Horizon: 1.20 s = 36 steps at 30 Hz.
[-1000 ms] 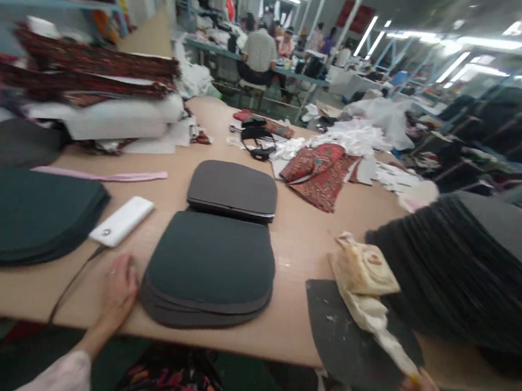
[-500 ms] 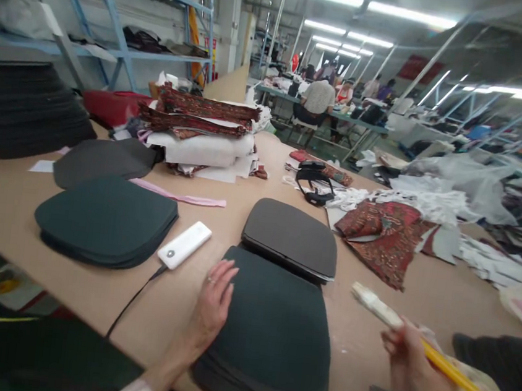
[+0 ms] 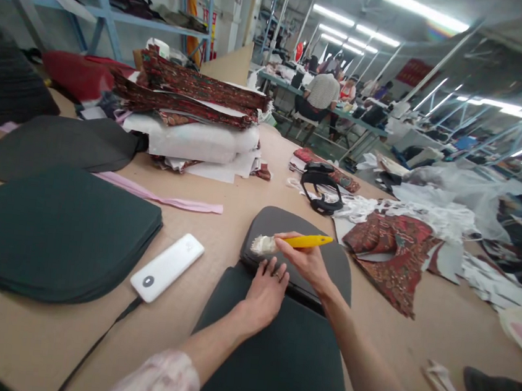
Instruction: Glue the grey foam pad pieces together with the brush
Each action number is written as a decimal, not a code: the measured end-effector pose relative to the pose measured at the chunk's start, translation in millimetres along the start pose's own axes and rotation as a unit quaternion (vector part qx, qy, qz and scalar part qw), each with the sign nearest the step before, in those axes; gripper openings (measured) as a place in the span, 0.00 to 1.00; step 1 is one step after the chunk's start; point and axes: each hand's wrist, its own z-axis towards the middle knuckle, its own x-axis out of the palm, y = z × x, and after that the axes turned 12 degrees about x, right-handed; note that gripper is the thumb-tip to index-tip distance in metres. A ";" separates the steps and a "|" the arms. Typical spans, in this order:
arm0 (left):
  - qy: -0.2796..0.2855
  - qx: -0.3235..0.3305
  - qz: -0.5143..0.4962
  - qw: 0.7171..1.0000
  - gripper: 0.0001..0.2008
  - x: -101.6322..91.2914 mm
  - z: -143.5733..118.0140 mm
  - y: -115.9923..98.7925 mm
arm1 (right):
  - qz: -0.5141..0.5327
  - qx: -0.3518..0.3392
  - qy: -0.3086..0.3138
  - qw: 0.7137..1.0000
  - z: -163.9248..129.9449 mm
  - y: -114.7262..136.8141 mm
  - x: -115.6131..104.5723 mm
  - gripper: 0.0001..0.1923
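My right hand grips a yellow-handled brush whose pale bristles touch the left edge of a dark grey pad. That pad lies on the far end of a stack of dark grey foam pads in front of me. My left hand rests flat on the stack, fingers at the near edge of the upper pad, just under the brush. A white power bank with a black cable lies to the left of the stack.
A wooden table carries another pile of dark pads, a pink strip, folded patterned fabric on white foam, a black headset and red patterned pieces. People sit at a far table.
My right hand swung the brush from the right side over to the upper pad's left edge. My left hand slid forward along the stack to the upper pad. The view turned left.
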 end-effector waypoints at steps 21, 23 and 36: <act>0.030 0.005 -0.048 0.998 0.21 -19.0 5.0 8.8 | -0.048 0.025 0.124 0.991 48.7 -13.3 9.2 0.12; 0.031 0.012 -0.058 0.998 0.22 -19.9 5.4 10.6 | -0.050 0.015 0.119 0.992 60.8 -17.8 11.1 0.12; 0.080 0.014 -0.111 0.991 0.28 -24.3 9.4 20.2 | -0.056 -0.041 -0.099 0.993 162.3 -31.7 -26.6 0.17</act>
